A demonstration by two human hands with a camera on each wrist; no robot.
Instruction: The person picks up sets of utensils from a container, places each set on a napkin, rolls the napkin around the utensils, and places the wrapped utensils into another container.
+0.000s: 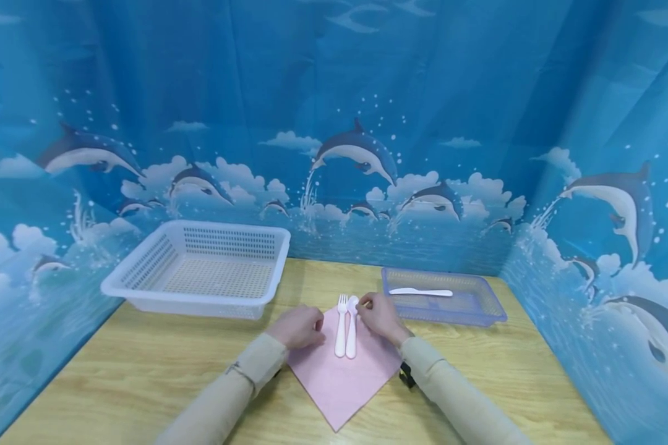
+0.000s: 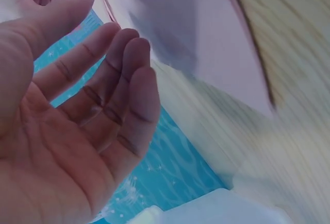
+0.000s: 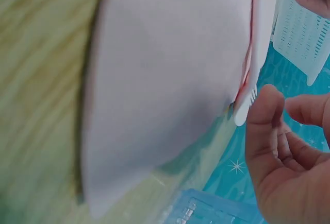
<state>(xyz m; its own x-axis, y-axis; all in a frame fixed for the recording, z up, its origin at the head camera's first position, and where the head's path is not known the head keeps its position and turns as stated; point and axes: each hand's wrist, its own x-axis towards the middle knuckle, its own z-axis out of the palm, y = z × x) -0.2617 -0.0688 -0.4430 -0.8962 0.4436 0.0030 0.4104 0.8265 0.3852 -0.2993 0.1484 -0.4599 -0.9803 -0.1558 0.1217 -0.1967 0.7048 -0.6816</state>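
Observation:
A pink folded napkin (image 1: pixel 339 389) lies on the table with a corner toward me. Side by side on it are a white plastic fork (image 1: pixel 341 327) and a white plastic spoon (image 1: pixel 351 337), tines and bowl pointing away. My right hand (image 1: pixel 380 316) is at the spoon's bowl. In the right wrist view, a small gap shows between its thumb and index fingertip, and the spoon (image 3: pixel 241 115) lies beside that finger. My left hand (image 1: pixel 299 326) hovers over the napkin's left corner; its loosely bent fingers (image 2: pixel 139 100) hold nothing in the left wrist view.
A purple basket (image 1: pixel 495 318) stands at the back right with a white plastic knife (image 1: pixel 423 292) in it. At the back left is a larger white basket (image 1: pixel 184 301). A blue dolphin-print curtain (image 1: pixel 334 74) surrounds the wooden table (image 1: pixel 117 383) at the back and sides.

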